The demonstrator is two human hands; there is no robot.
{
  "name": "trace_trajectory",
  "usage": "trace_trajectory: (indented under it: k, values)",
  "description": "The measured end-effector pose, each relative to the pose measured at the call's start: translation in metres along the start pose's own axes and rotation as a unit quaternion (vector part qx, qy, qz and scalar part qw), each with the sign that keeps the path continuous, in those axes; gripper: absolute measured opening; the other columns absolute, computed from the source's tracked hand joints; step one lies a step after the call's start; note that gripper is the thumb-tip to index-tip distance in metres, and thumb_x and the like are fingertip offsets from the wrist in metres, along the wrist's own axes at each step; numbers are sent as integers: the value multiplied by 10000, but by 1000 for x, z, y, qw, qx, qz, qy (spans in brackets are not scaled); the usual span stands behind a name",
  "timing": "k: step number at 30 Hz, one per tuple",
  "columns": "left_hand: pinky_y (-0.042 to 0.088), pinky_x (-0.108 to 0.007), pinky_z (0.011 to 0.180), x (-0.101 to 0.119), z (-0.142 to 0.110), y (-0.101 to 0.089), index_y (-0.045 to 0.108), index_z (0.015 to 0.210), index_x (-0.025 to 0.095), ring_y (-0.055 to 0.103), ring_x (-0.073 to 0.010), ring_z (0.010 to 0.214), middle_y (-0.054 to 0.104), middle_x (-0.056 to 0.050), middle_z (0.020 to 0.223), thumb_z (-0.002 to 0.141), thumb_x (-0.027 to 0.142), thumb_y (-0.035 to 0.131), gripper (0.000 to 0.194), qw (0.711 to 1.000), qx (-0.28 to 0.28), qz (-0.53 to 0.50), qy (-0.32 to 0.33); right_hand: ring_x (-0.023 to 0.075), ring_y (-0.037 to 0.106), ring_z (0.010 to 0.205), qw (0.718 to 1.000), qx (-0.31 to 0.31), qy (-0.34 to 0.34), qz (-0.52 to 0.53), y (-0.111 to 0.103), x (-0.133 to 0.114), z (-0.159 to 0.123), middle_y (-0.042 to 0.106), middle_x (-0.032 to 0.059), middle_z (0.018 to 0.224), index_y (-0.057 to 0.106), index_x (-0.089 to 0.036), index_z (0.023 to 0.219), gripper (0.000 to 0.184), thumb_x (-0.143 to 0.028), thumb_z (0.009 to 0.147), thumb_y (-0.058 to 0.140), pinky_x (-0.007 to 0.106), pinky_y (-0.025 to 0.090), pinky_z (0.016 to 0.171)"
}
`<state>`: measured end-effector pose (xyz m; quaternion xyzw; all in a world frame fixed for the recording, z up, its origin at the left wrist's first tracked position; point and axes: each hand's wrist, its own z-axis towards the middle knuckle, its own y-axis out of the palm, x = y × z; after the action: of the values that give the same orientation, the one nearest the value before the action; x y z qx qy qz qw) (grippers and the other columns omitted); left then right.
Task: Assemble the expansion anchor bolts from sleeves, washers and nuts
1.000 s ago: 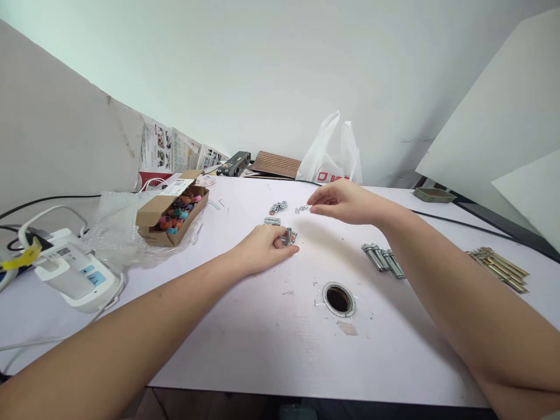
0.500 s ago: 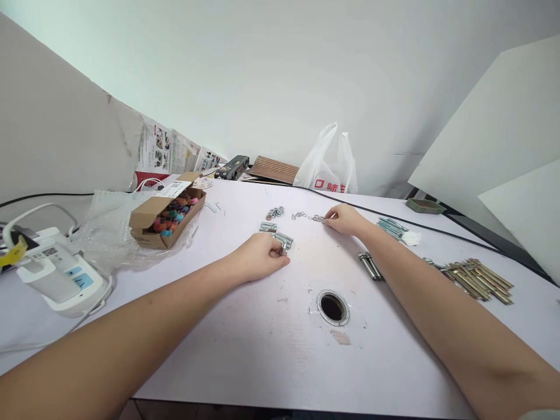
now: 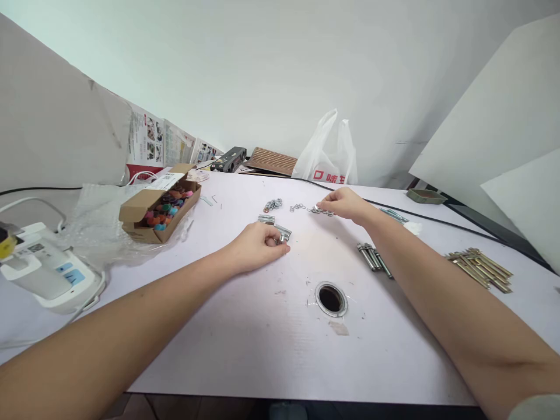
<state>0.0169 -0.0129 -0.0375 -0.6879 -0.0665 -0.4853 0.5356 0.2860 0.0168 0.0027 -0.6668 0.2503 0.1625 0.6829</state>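
Observation:
My left hand is closed, thumb and fingers pinching a short shiny metal sleeve. Just beyond its fingers lie more silver metal sleeves, partly covered by the hand. Reaching farther out, my right hand pinches at a small pile of flat washers, with a washer at its fingertips. Left of that pile are thin spring washers. A cluster of nuts sits behind the sleeves. Several silver bolts lie beside my right forearm, which partly hides them.
Brass-coloured bolts lie at the right, with bluish bolts behind my right forearm. A round hole opens in the white table. A cardboard box of colourful pieces and a white device stand left; a plastic bag stands behind.
The view has shifted slightly. My right hand has gone a little farther into the washers, now pinching one. My left hand keeps hold of the sleeve.

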Motion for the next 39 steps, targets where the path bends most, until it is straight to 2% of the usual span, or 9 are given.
trace_trajectory:
  k: [4,7,10,18,21,25,28,34,39]
  values:
    - [278,-257,441,-4,1,0,508,625,197,357,-96,456,424,43,527,744,475,586,312,999,-25,-27,-28,134,536,711,966,-174,-114,157,3,-46,-31,632,62,778,676,-150,733,259,-408,736,697,260,453,660]
    - [294,-259,437,-4,1,0,553,662,195,381,-100,456,445,42,535,739,486,592,303,999,-28,-31,-28,126,516,673,938,-258,-149,180,14,-67,-46,588,36,690,663,-150,690,230,-372,738,693,256,443,639]
    - [308,-260,440,-4,1,-1,598,701,192,398,-102,466,457,41,547,744,485,588,296,999,-31,-35,-18,116,498,651,926,-292,-148,187,24,-71,-50,556,14,652,651,-150,667,222,-357,742,683,253,427,621]
    - [324,-261,452,-7,2,1,612,750,191,419,-107,485,502,40,569,746,476,584,286,999,-23,-23,-12,107,476,666,918,-307,-152,201,29,-66,-49,546,17,686,658,-132,699,261,-376,790,643,249,415,643]
    - [307,-258,449,-6,1,1,543,643,190,401,-100,480,484,46,544,741,456,585,287,1000,-12,-9,3,116,499,682,935,-271,-140,181,23,-63,-41,578,36,726,659,-138,726,275,-405,793,639,250,431,651]
    - [310,-254,459,-5,1,0,549,636,189,403,-101,492,480,49,537,739,424,577,259,1000,-11,-3,27,125,525,672,987,-102,-72,99,19,-48,-17,642,65,791,639,-152,736,275,-417,799,609,244,441,623]
    - [318,-255,472,-6,0,0,576,657,186,411,-104,504,492,48,543,737,426,575,253,999,-9,6,34,138,530,632,1000,-6,-14,17,30,-34,1,665,82,786,647,-150,740,232,-371,788,597,254,408,569]
    - [302,-258,464,-8,1,2,567,641,181,401,-105,502,493,41,544,731,426,576,261,999,-10,6,32,217,597,728,994,82,39,-60,64,-29,20,686,123,843,678,-159,840,262,-402,767,611,306,403,628]
    - [295,-260,472,-8,2,2,567,645,186,417,-108,511,501,38,552,741,419,562,251,999,-8,20,38,234,595,712,993,83,42,-74,75,-36,29,685,109,813,681,-181,727,296,-475,728,640,332,405,635]
